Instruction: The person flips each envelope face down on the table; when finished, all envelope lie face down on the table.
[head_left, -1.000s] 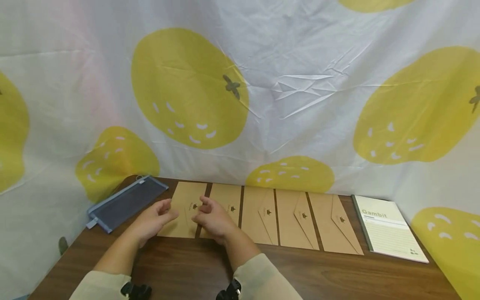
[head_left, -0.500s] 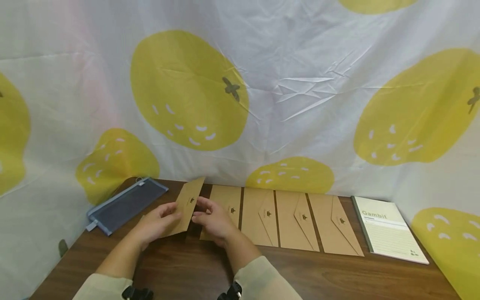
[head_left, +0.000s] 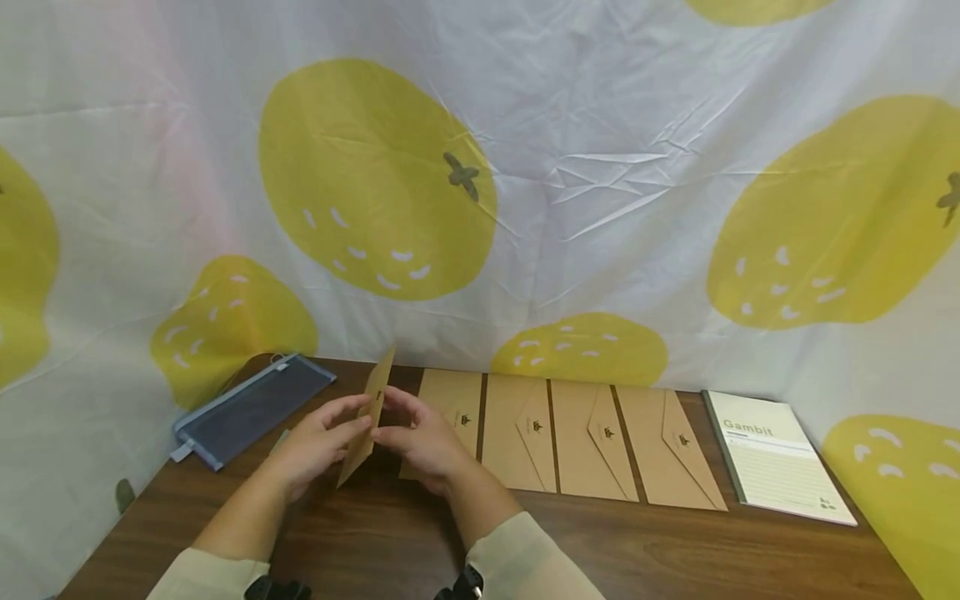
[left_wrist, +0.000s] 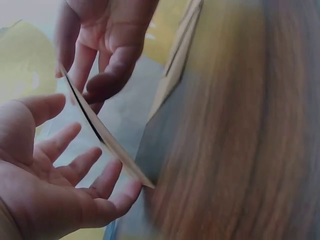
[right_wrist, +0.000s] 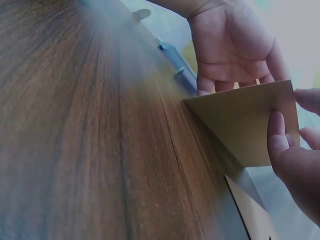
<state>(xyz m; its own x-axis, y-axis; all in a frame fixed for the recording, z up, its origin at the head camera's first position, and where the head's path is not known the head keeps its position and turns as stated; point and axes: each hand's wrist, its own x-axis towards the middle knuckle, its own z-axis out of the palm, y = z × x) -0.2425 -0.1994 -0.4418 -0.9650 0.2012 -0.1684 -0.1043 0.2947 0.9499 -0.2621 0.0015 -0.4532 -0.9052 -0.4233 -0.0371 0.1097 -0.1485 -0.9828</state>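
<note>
A brown kraft envelope (head_left: 369, 417) is held on edge, tilted, above the left part of the table. My right hand (head_left: 431, 446) pinches its upper part, with the thumb (right_wrist: 276, 132) on one face and fingers round the far edge. On the other side is my left hand (head_left: 318, 442); its fingers are spread along the envelope and its fingertips (left_wrist: 132, 187) touch it low down, while the thumb stands apart. To the right lie several more brown envelopes in a row, including a plain-fronted one (head_left: 450, 400) and flap-side ones (head_left: 517, 433) with small black crown prints.
A blue-grey mesh zip pouch (head_left: 258, 408) lies at the back left. At the right end is a "Gambit" notepad (head_left: 780, 458). A lemon-print curtain (head_left: 585, 250) hangs behind the brown wooden table (head_left: 600, 550). A small grey-green edge (head_left: 280, 439) shows beside the left hand.
The leftmost envelope was flat on the table; it has been lifted and turned nearly edge-on. The right hand has closed on it and the left hand has come against it.
</note>
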